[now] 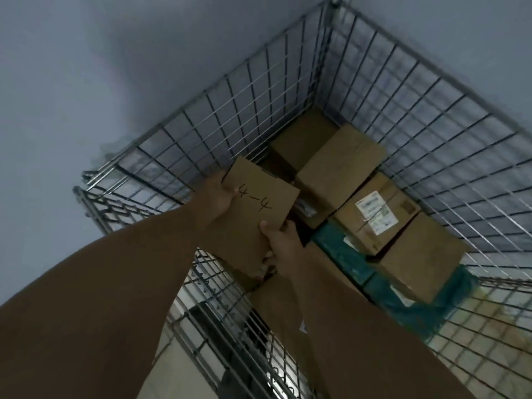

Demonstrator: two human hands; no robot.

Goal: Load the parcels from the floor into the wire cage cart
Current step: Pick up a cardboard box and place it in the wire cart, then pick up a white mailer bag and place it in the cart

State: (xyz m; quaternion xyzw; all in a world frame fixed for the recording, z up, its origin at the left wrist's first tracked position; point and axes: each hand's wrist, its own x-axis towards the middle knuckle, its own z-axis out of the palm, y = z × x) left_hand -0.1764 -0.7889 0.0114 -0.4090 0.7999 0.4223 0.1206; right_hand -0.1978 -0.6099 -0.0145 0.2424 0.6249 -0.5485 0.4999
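I hold a flat brown cardboard parcel [256, 208] marked "4-4" over the open top of the wire cage cart [403, 90]. My left hand [220, 197] grips its left edge, thumb on top. My right hand [280, 240] grips its near right corner from below. Inside the cart lie several cardboard boxes: a plain one [339, 165] at the back, one with a white label [377, 211] in the middle and another [420, 254] to the right. Teal plastic-wrapped parcels [342, 254] lie beneath them.
The cart stands in a corner of grey walls [100, 67]. Its near wire side [218, 306] runs under my forearms, and its left end [115, 197] looks folded or hinged. Pale floor [178, 367] shows through the mesh below.
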